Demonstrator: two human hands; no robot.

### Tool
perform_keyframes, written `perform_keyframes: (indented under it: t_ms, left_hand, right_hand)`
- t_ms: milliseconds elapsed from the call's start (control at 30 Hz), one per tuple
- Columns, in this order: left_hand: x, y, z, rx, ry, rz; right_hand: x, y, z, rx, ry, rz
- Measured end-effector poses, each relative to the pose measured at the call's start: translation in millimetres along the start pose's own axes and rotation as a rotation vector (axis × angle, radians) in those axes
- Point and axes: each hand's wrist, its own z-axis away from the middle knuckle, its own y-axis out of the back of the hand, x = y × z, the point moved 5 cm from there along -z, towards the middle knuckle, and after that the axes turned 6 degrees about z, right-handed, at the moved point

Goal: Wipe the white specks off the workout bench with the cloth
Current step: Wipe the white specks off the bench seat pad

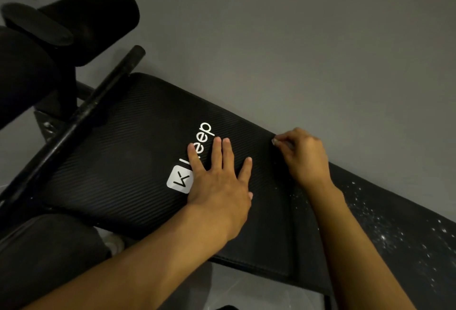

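The left hand [217,186] lies flat on a black ribbed cloth [128,142], palm down. Its fingers [225,154] are straight and spread wide, and the thumb is tucked along the near side. The fingertips cover the middle of a white "Keep" logo [179,179] printed on the cloth: the square emblem sits just left of the knuckles, and the last letters run on past the fingertips.

The right hand [303,156] is just beyond and to the right of the left fingertips, at the cloth's far edge. Its fingers [283,142] are curled in tight, with thumb and forefinger closed together on that edge in a pinch. How much material they hold is too small to tell.

The cloth is spread flat over the workout bench [407,211], reaching from under both hands away to the left of the left fingers. The white specks [385,235] are scattered on the bare bench surface to the right of the right wrist and forearm, apart from the fingers of both hands.

Well left of the left fingers, a black bar [98,97] crosses the end of the cloth, and black foam rollers [98,21] stand beyond it.
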Motion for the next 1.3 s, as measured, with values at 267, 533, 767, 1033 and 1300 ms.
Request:
perform_keyframes:
  t_ms: [267, 533, 767, 1033, 1300]
  left_hand:
    - [-0.9, -0.5, -1.4, 0.001, -0.013, 0.002]
    - [0.5, -0.7, 0.9, -0.008, 0.002, -0.026]
    - [1.0, -0.8, -0.1, -0.016, -0.002, -0.013]
    - [1.0, -1.3, 0.3, -0.012, 0.006, -0.040]
    - [1.5, -0.6, -0.2, -0.010, -0.010, -0.024]
  right_hand:
    - [-21.2, 17.7, 82.0, -0.103, 0.152, -0.099]
    - [8.4, -5.0, -10.1, 0.003, -0.116, 0.030]
    - [-8.5, 9.9, 63.0, -0.039, 0.090, -0.117]
    - [7.9, -2.1, 7.7, 0.002, -0.037, -0.047]
    - [-23.9, 20.7, 123.6, -0.095, 0.018, -0.217]
